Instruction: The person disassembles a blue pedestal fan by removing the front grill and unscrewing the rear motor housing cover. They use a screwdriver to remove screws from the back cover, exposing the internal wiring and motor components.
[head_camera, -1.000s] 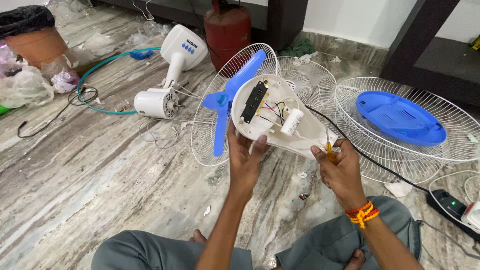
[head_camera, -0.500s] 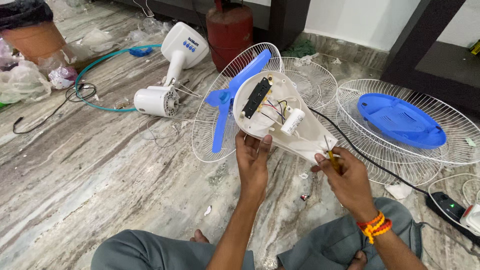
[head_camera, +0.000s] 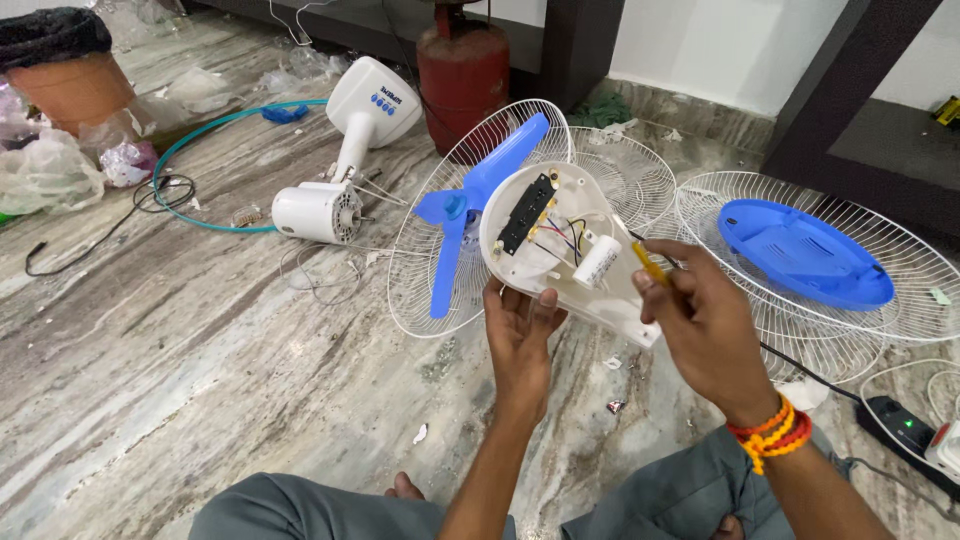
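- While the person sits on the marble floor (head_camera: 200, 400), the left hand (head_camera: 520, 330) grips the lower edge of a white fan base housing (head_camera: 560, 250), holding it tilted with its open inside facing up.
- Inside the housing sit a black switch block (head_camera: 527, 212), coloured wires (head_camera: 565, 235) and a white cylindrical capacitor (head_camera: 598, 262).
- Just right of the housing, the right hand (head_camera: 705, 330) is closed around a yellow-handled screwdriver (head_camera: 650, 264), whose tip points at the capacitor.
- Behind the housing stands a wire fan guard (head_camera: 440, 290) with a blue fan blade (head_camera: 470, 200).
- Right of the housing, well apart, a blue cover (head_camera: 800, 255) lies on another wire guard (head_camera: 900, 320).
- Left of the housing, a white fan motor and stand (head_camera: 340, 160) lies on the floor.
- Further behind the housing stands a red cylinder (head_camera: 462, 70).
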